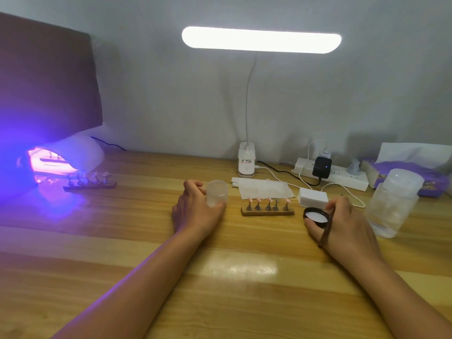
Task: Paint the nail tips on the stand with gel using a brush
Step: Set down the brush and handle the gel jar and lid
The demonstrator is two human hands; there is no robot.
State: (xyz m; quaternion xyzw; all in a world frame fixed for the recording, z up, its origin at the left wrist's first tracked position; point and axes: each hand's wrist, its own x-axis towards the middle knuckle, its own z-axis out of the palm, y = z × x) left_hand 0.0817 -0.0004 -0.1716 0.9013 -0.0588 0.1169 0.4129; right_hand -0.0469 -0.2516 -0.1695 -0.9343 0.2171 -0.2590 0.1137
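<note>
A small wooden stand [267, 212] with several pink nail tips on metal holders sits on the table between my hands. My left hand [195, 211] grips a frosted gel jar [217, 193] to the left of the stand. My right hand [347, 223] holds a black lid [316, 216] with a white inside, right of the stand. A dark brush [325, 231] lies across that hand, held against it together with the lid. A second stand [90, 182] with several nail tips rests at the left, in front of a lit curing lamp [56, 157].
A white desk lamp [247, 162] stands at the back. White wipes [264, 189], a white block [313, 197], a power strip [332, 174] with cables, a tall clear jar [393, 206] and a tissue pack [403, 172] fill the right side. A dark panel [46, 81] leans at the left.
</note>
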